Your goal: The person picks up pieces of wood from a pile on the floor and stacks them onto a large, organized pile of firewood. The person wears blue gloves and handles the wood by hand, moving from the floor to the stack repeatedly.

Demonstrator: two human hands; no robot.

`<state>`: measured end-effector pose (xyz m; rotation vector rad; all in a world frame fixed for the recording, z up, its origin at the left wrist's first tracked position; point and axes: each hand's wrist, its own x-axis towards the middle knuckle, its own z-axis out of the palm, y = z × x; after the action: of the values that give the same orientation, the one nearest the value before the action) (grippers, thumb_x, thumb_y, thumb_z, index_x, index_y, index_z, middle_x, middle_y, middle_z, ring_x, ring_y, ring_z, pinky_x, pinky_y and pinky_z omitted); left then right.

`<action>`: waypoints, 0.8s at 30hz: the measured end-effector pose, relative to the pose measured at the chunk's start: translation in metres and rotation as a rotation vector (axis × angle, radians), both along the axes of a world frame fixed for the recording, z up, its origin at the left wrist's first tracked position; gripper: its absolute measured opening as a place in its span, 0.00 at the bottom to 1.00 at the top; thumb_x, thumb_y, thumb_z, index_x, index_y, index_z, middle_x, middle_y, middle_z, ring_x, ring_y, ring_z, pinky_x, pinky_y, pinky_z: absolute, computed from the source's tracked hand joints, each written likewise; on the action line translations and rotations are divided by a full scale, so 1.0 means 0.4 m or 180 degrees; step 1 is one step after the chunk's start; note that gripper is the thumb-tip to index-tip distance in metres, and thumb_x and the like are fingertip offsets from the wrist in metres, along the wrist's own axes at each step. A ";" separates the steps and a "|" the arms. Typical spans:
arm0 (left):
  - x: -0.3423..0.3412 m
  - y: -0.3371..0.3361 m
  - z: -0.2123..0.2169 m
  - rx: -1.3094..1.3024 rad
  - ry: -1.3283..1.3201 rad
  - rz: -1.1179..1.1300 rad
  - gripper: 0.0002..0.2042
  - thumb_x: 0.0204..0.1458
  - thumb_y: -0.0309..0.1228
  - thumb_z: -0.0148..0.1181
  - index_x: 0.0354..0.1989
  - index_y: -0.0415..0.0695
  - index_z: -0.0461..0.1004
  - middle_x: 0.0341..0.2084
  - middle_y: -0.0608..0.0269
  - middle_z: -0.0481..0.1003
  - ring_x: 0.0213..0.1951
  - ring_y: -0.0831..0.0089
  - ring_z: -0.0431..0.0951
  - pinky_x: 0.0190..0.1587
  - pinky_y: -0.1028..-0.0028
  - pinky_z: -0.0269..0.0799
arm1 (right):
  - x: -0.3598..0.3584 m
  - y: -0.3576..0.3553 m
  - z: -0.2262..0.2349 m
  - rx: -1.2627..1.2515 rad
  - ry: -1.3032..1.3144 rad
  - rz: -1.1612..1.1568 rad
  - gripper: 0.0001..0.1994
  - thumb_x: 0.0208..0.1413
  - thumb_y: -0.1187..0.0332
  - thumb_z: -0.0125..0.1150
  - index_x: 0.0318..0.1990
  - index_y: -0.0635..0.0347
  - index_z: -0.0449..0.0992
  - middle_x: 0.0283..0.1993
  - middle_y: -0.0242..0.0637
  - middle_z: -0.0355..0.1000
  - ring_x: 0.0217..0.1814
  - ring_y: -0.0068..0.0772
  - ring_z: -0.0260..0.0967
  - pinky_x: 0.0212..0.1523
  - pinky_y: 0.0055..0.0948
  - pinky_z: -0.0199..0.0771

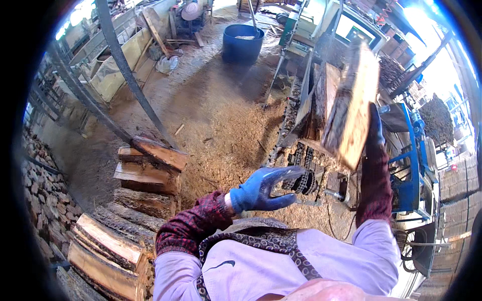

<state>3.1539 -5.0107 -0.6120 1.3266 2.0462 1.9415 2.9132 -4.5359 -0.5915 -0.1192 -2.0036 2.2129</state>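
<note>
Pale shirt [281, 256]: spread across the lower edge, nearest of all, crossed by a dark patterned apron [263, 240].
Left sleeve [193, 223]: red and black, angled inward from the shoulder.
Left hand [257, 191]: gloved in blue, held out before the chest and pointing rightward; parted widely between thumb and fingers, around open air.
Right sleeve [374, 188]: dark red, stretched forward.
Right hand [375, 128]: gloved in dark blue, laid along the right side of the wood slab [357, 103]; fingers partly hidden, cannot tell whether clamped on it.
Wood slab: blurred, tilted above the machine bed at right of centre, with bark to the left and pale wood to the right.
Drive chain [305, 155]: black, looped near the sprockets [304, 184], just beyond the left fingertips in view.
Second wood piece [331, 83]: lying just left of the slab.
Split-wood stack [143, 200]: piled at left, bark-edged.
Blue metal frame [415, 165]: standing right of the right arm.
Sawdust [226, 125]: scattered over the floor.
Blue tub [242, 49]: set far back, with a pole [252, 15] leaning from it.
</note>
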 end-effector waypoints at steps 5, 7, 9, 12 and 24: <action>0.084 -0.183 -0.195 -0.0388 -0.1033 0.0596 0.29 0.56 0.32 0.68 0.65 0.38 0.68 0.57 0.53 0.76 0.58 0.67 0.76 0.62 0.67 0.70 | -0.312 -0.069 -0.071 0.3375 -0.0096 -0.0834 0.34 0.60 0.43 0.59 0.61 0.66 0.71 0.62 0.50 0.71 0.64 0.49 0.67 0.63 0.40 0.65; 0.187 -0.310 -0.289 -0.0255 -0.1796 0.1094 0.29 0.56 0.32 0.68 0.65 0.38 0.67 0.57 0.56 0.76 0.57 0.71 0.75 0.62 0.68 0.70 | -0.312 -0.184 -0.106 0.2439 0.0039 -0.0409 0.29 0.61 0.47 0.59 0.58 0.64 0.74 0.56 0.43 0.73 0.57 0.41 0.68 0.59 0.39 0.68; 0.282 -0.393 -0.369 -0.0143 -0.2247 0.1550 0.28 0.56 0.32 0.68 0.65 0.40 0.69 0.53 0.59 0.77 0.54 0.74 0.75 0.59 0.70 0.71 | -0.256 -0.198 -0.143 0.2737 0.0441 -0.0654 0.28 0.61 0.47 0.59 0.57 0.63 0.74 0.55 0.42 0.73 0.56 0.40 0.69 0.58 0.38 0.68; 0.389 -0.502 -0.445 -0.0193 -0.2503 0.2107 0.25 0.57 0.32 0.68 0.63 0.42 0.71 0.48 0.61 0.79 0.50 0.77 0.76 0.55 0.71 0.74 | -0.054 -0.215 -0.230 0.3078 0.0859 -0.1088 0.27 0.62 0.48 0.59 0.57 0.62 0.74 0.54 0.40 0.73 0.54 0.38 0.69 0.56 0.37 0.69; 0.685 -1.332 -0.517 -0.2431 -0.1863 0.5231 0.30 0.52 0.44 0.69 0.63 0.48 0.71 0.57 0.48 0.75 0.58 0.53 0.76 0.62 0.62 0.70 | 0.472 -1.282 -0.707 0.2241 -0.2159 0.3029 0.22 0.63 0.51 0.59 0.55 0.58 0.75 0.49 0.35 0.75 0.48 0.31 0.72 0.51 0.32 0.70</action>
<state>3.4279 -5.5435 -0.8188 -1.2833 3.0147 0.8969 3.1021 -5.0488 -0.8745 0.2623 -3.7032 1.7435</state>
